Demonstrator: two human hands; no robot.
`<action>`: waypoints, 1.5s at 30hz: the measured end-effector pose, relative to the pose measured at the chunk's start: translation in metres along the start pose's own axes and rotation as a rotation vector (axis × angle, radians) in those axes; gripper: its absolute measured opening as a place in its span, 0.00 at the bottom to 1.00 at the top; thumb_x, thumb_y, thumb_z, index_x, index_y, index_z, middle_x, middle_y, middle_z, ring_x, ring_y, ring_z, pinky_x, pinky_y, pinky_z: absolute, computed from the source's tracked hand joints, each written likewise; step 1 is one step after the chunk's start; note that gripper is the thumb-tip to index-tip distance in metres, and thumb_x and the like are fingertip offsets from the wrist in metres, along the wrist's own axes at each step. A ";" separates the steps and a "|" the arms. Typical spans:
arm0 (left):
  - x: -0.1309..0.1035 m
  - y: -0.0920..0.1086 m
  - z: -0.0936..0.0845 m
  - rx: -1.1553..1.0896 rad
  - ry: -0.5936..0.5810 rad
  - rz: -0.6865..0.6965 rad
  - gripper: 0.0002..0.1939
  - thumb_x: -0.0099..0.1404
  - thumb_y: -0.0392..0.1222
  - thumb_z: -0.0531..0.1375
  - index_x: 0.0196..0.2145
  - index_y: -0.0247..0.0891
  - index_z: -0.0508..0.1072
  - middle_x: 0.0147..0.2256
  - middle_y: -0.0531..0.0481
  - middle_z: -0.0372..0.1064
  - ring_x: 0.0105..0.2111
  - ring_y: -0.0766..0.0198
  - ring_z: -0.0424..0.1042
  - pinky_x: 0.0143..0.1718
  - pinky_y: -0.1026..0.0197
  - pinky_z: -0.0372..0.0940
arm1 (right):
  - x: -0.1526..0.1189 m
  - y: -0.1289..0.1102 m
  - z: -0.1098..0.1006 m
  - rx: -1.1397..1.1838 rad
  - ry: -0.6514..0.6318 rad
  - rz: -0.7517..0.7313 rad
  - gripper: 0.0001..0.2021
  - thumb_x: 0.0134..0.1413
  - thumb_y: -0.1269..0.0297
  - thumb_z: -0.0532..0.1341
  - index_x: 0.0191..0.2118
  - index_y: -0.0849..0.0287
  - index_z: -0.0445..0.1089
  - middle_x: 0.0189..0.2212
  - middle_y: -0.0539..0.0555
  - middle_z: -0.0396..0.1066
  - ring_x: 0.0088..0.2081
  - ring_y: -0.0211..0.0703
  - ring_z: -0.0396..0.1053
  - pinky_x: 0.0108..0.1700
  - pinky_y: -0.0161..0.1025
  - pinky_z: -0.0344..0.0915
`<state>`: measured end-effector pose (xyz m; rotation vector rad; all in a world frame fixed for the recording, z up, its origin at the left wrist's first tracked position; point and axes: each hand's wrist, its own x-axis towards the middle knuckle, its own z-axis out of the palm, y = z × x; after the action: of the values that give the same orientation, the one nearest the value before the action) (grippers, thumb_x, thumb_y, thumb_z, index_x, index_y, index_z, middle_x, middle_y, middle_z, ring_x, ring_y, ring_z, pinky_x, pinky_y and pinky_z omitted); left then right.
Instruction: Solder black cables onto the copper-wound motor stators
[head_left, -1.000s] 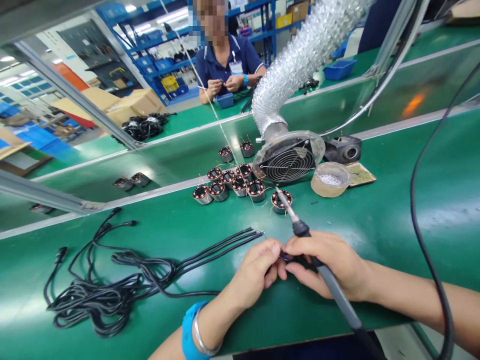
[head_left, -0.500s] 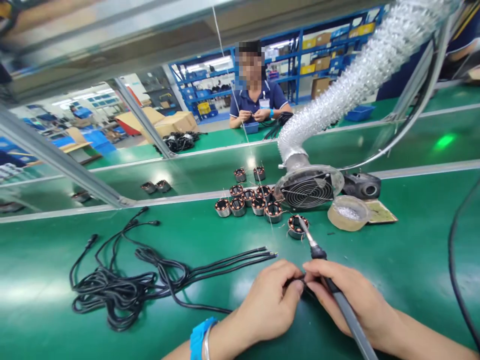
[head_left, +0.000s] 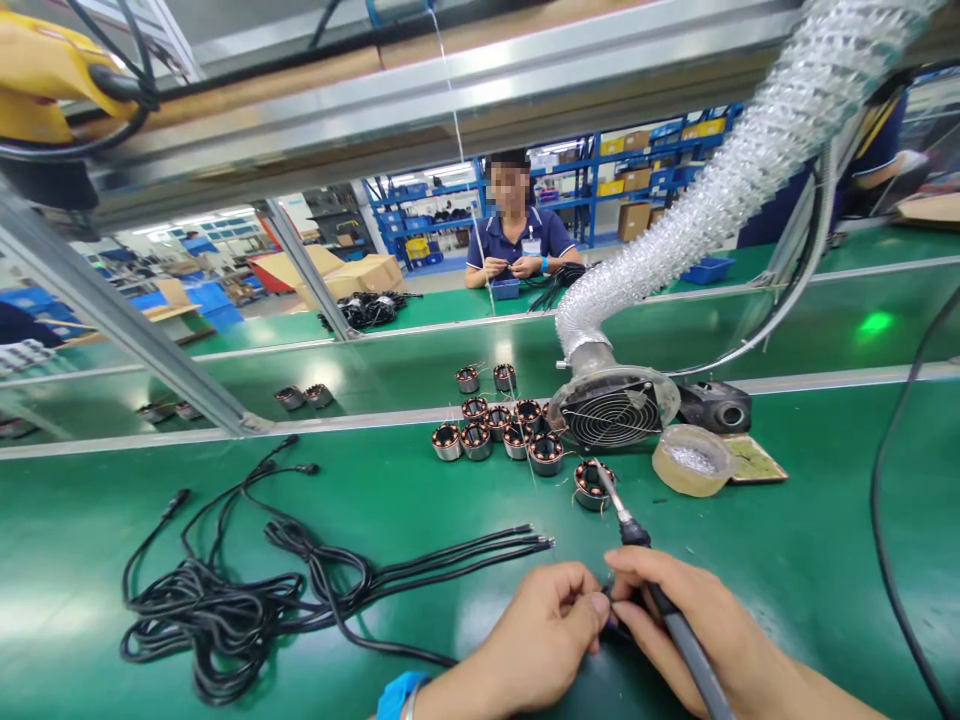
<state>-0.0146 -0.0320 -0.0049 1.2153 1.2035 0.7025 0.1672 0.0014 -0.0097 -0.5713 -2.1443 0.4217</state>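
My left hand (head_left: 544, 625) is closed, its thumb and forefinger pinching the end of a black cable (head_left: 606, 592), mostly hidden by the fingers. My right hand (head_left: 701, 610) grips a soldering iron (head_left: 635, 532) like a pen, while its thumb and forefinger meet the same cable end. Beyond the hands, the iron's tip lies over the nearest copper-wound stator (head_left: 592, 487); whether it touches cannot be told. To the left, coiled black cables (head_left: 217, 610) lie on the green table, and one strand runs under my left forearm.
Several stators (head_left: 496, 422) cluster beside a round fume extractor fan (head_left: 615, 412) with a silvery duct (head_left: 675, 190). A tub of solder bits (head_left: 691, 462) and a flat tin (head_left: 756, 460) stand right of it. Across the bench sits a co-worker (head_left: 525, 235). A dark cord (head_left: 885, 540) hangs at right.
The camera view has tilted up, so the bench sits lower in the picture. My fingers have shifted slightly on the cable end; the iron stays in my right hand.
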 end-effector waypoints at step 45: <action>0.000 0.001 -0.002 -0.045 -0.041 -0.027 0.14 0.65 0.50 0.56 0.29 0.37 0.65 0.25 0.53 0.62 0.26 0.67 0.60 0.29 0.65 0.55 | 0.002 -0.001 -0.002 0.063 0.039 0.064 0.12 0.59 0.77 0.56 0.45 0.56 0.63 0.30 0.51 0.75 0.26 0.37 0.74 0.30 0.30 0.72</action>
<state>-0.0168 -0.0311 -0.0037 1.1686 1.1625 0.6788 0.1677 0.0023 -0.0066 -0.6096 -2.0722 0.5072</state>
